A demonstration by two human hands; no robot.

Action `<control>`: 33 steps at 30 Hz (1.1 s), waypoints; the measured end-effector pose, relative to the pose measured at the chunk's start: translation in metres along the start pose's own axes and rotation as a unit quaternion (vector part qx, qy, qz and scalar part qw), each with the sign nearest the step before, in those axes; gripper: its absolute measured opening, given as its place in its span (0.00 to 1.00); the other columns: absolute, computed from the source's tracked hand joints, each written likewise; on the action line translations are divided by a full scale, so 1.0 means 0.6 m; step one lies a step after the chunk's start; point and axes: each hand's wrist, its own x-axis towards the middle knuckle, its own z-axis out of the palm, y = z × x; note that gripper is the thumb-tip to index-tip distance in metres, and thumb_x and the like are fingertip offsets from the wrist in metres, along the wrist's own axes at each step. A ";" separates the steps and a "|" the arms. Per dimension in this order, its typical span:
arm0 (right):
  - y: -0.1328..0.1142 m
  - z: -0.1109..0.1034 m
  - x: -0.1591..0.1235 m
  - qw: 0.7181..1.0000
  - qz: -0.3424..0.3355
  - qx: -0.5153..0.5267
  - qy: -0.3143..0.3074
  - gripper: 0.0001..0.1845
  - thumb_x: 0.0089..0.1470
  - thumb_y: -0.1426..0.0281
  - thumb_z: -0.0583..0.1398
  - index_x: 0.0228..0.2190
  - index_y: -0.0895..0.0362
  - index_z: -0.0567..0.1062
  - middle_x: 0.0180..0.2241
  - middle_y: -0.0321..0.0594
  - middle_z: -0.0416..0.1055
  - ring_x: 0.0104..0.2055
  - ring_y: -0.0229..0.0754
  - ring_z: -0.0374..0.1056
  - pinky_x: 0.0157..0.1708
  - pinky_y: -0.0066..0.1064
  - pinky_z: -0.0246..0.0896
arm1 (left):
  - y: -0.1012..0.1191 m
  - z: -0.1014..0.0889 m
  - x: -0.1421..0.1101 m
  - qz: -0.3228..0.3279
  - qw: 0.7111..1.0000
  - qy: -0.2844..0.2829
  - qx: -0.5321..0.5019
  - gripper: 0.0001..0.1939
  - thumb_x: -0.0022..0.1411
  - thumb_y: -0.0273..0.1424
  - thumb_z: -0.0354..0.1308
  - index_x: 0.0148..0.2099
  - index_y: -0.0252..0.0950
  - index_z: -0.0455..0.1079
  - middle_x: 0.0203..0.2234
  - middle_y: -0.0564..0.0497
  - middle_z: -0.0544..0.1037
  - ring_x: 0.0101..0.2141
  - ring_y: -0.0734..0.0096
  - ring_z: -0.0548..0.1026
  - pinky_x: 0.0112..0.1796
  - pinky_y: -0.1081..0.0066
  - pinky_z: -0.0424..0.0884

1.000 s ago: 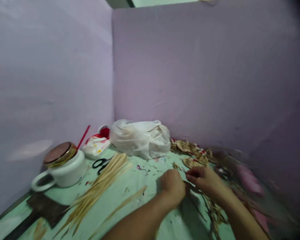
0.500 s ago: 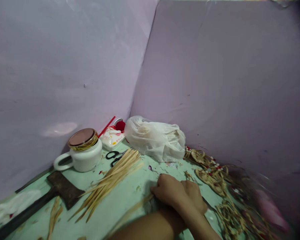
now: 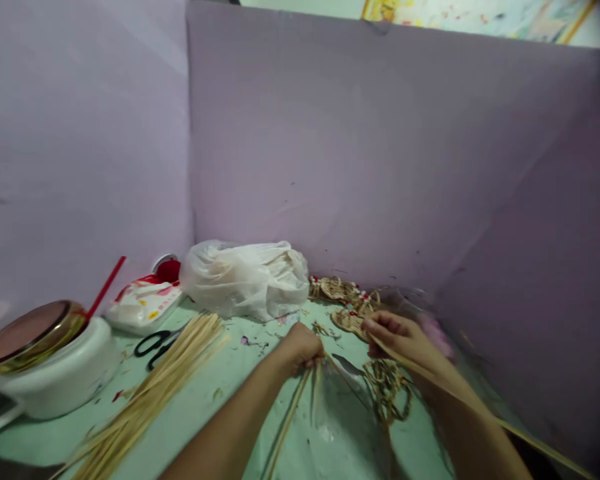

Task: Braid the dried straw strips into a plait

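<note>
White plastic bag (image 3: 247, 280) rests on surface (image 3: 250, 387). Left hand (image 3: 303, 348), in front of bag's right end, closed round pale strips (image 3: 290, 419). Right hand (image 3: 397, 337), farther right of bag, pinches one long strip (image 3: 535, 443) trailing away from bag. Strip bundle (image 3: 165, 393) lies left-front of bag.

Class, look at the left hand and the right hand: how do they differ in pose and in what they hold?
Pose: the left hand is curled like a fist, while the right hand is bunched in a pinch at its fingertips.
Hold: several strips trail from under the left hand toward the picture's bottom; from the right hand, a long pale strip runs back along the forearm.
Shared: both grip thin fibre.
</note>
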 end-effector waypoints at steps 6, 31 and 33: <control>0.055 0.035 0.022 0.972 -0.029 -0.235 -0.002 0.10 0.43 0.72 0.53 0.23 0.62 0.74 0.21 0.40 0.69 0.23 0.35 0.60 0.22 0.24 0.47 | -0.004 -0.008 0.003 0.012 0.999 -0.030 0.017 0.07 0.40 0.24 0.50 0.14 0.33 0.58 0.04 0.58 0.55 0.07 0.83 0.51 0.11 0.79 0.44; 0.059 0.107 0.017 0.985 0.137 0.084 -0.066 0.10 0.43 0.73 0.52 0.15 0.60 0.66 0.08 0.30 0.57 0.09 0.29 0.52 0.10 0.21 0.44 | -0.012 -0.010 0.012 0.038 0.997 -0.055 0.023 0.05 0.38 0.26 0.47 0.14 0.33 0.58 0.04 0.58 0.55 0.07 0.83 0.50 0.11 0.79 0.43; 0.058 0.102 0.017 0.988 0.124 0.061 -0.064 0.11 0.43 0.72 0.53 0.14 0.61 0.67 0.08 0.30 0.56 0.09 0.28 0.49 0.10 0.21 0.41 | -0.014 -0.010 0.014 0.041 0.997 -0.057 0.025 0.05 0.38 0.26 0.48 0.14 0.33 0.58 0.03 0.57 0.55 0.07 0.83 0.50 0.11 0.79 0.42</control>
